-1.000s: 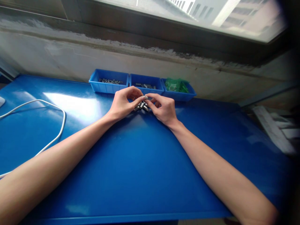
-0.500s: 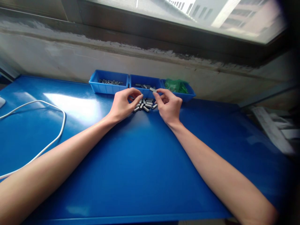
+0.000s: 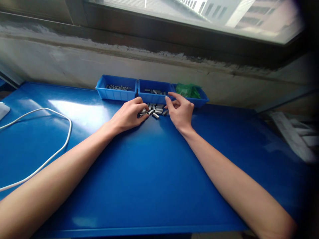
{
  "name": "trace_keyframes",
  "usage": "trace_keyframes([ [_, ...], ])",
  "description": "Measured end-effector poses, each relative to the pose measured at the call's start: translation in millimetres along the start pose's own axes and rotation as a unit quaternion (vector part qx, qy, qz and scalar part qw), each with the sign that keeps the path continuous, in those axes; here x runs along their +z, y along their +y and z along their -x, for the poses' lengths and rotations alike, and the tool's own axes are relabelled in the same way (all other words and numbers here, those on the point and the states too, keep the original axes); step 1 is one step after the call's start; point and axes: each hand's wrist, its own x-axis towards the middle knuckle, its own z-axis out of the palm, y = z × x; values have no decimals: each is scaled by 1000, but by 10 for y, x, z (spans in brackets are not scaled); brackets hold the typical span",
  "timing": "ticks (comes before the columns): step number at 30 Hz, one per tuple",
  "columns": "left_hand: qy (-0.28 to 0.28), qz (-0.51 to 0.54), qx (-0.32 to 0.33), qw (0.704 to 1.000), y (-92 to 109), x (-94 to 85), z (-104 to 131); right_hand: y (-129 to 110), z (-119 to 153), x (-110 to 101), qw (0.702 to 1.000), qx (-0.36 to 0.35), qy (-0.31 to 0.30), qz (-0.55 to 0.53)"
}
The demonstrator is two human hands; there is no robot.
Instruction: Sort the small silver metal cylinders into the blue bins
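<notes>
Short metal hex standoffs (image 3: pixel 156 115) lie in a loose pile on the blue table, in front of the middle blue bin (image 3: pixel 153 98). My left hand (image 3: pixel 131 113) is at the pile's left side, thumb and forefinger apart around some of the standoffs. Whether its fingertips touch one is hard to see. Just right of the pile, near the front wall of the middle bin, is my right hand (image 3: pixel 181 111). Its thumb and forefinger are spread, and no piece shows between them. More standoffs rest inside the middle bin.
Small metal parts fill part of the left blue bin (image 3: pixel 117 96); green plastic bags (image 3: pixel 188 90) are in the right bin (image 3: pixel 201 99). A white cable (image 3: pixel 68 132) curves over the table (image 3: pixel 139 186) at left. Behind the bins runs a wall (image 3: pixel 74 63) below a window.
The standoff that my right hand pinched above the middle bin's edge is gone from its fingers, which have spread. My left hand has moved down and left to the pile, its fingers parting.
</notes>
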Motion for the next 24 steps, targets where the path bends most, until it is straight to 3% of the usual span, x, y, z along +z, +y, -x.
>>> trace_keyframes([
  [7,24,46,31,998,-25,-15,14,-34,12,2,1000,-6,10,-8],
  [13,92,160,-51,981,17,-17,-54,-63,28,-8,1000,-22,-1,-13],
  [18,101,233,-110,961,18,-12,-90,-114,38,-17,999,-29,-25,-7],
  [24,103,297,-123,941,-37,3,-95,-127,53,-22,998,-42,-47,0],
])
